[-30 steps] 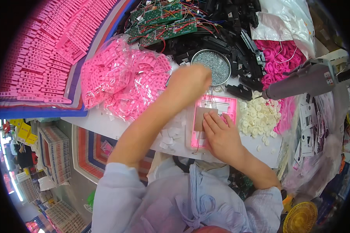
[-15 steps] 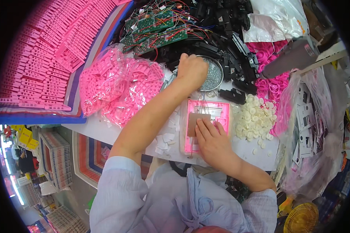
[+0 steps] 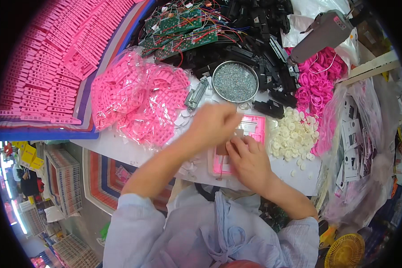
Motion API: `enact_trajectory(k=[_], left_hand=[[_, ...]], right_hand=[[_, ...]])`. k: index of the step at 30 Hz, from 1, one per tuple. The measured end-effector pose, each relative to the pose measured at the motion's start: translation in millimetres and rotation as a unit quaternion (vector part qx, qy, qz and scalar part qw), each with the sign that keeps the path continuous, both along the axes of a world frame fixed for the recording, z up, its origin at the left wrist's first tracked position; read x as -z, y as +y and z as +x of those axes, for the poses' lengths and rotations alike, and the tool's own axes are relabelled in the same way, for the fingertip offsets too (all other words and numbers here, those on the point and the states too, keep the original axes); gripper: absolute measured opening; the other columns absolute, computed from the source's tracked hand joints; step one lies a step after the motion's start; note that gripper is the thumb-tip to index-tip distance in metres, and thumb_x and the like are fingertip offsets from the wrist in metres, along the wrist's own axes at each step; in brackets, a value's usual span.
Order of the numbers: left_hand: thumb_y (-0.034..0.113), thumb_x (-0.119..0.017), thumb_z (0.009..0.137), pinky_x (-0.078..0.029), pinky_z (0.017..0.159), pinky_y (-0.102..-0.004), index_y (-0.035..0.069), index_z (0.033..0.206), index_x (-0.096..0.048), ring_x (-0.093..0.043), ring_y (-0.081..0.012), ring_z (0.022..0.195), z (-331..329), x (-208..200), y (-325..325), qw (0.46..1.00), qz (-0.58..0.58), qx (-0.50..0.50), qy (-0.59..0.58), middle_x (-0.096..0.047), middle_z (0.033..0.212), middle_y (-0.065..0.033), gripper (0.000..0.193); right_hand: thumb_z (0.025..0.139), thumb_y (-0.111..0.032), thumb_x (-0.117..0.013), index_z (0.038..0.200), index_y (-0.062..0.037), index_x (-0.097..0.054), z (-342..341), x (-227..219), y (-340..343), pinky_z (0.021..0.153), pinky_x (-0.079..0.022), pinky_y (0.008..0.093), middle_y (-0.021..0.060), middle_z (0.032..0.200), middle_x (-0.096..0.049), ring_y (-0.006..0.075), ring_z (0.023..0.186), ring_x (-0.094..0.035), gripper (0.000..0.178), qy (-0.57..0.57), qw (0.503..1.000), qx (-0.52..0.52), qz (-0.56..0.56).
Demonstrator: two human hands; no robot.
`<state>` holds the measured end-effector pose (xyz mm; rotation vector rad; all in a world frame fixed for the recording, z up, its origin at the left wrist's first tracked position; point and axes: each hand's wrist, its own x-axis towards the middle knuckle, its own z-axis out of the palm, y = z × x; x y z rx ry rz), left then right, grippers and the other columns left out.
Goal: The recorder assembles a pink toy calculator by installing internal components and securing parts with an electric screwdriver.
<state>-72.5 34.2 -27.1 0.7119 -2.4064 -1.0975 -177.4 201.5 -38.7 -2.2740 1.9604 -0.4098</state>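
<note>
- Sleeves of pale blue cloth fill the lower edge; both forearms rise from them toward the table (image 3: 134,154).
- Right hand (image 3: 251,161): lies flat, fingers together and nearly straight, pressing on the pink tray (image 3: 256,126). It grips nothing; it acts as a hold-down.
- Left hand (image 3: 213,123): blurred by motion, fingers curled together above the near-left part of the tray. Whether a small part sits between the fingertips cannot be told.
- Pink tray: one piece, rectangular, lying on the table directly in front of the person, mostly covered by both hands; a brownish insert (image 3: 222,149) shows between them.
- Step in hand, as a judgement: seating a small part into the tray while the other hand steadies it. The next move calls for the tray to stay pinned flat and the part to be aligned squarely before pressure is applied.
- White round caps (image 3: 291,134): one loose heap, too many to count, just right of the tray.
- Clear bags of pink parts (image 3: 138,100): apparently two, overlapping, left of the tray.
- Metal bowl (image 3: 235,81): one, round, filled with small silvery parts, beyond the tray.
- Pink rings (image 3: 319,73): one pile, far right.
- Grey power tool (image 3: 321,33): one, above the rings.
- Green circuit boards (image 3: 183,31): several, with coloured wires, at the far edge.
- Pink strips (image 3: 44,58): many rows, far left.
</note>
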Motion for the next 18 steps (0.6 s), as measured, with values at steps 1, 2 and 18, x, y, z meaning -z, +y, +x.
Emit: enact_trajectory(k=[1,2,18], left_hand=[[0.020,-0.065,0.089,-0.046,0.066,-0.0410,0.007,0.071,-0.062,-0.056,-0.0295,0.058,17,10,16,0.999,0.045,0.028,0.006,-0.058,0.063,-0.0100,0.022],[0.018,-0.065,0.088,-0.044,0.072,-0.0416,0.008,0.073,-0.061,-0.056,-0.0270,0.057,25,22,30,0.999,0.038,0.018,0.009,-0.058,0.064,-0.0076,0.019],[0.014,-0.068,0.088,-0.004,0.118,-0.0625,0.013,0.095,-0.067,-0.070,-0.0164,0.089,55,57,74,0.994,-0.110,-0.016,0.025,-0.071,0.092,0.0017,0.008]], right_hand=[[0.078,-0.014,-0.061,0.118,-0.0013,-0.065,0,0,-1,0.088,-0.045,0.0401,0.0106,0.117,-0.060,0.0272,0.110,-0.054,0.042,-0.017,1.000,-0.002,-0.002],[0.076,-0.015,-0.063,0.115,-0.0032,-0.067,-8,0,-2,0.086,-0.046,0.0405,0.0100,0.113,-0.062,0.0273,0.107,-0.056,0.041,-0.053,0.998,-0.034,0.003],[0.081,-0.007,-0.075,0.121,0.0006,-0.057,-89,-60,-83,0.063,-0.054,0.0317,0.0128,0.084,-0.069,0.0169,0.068,-0.066,0.045,-0.666,0.742,-0.060,-0.039]])
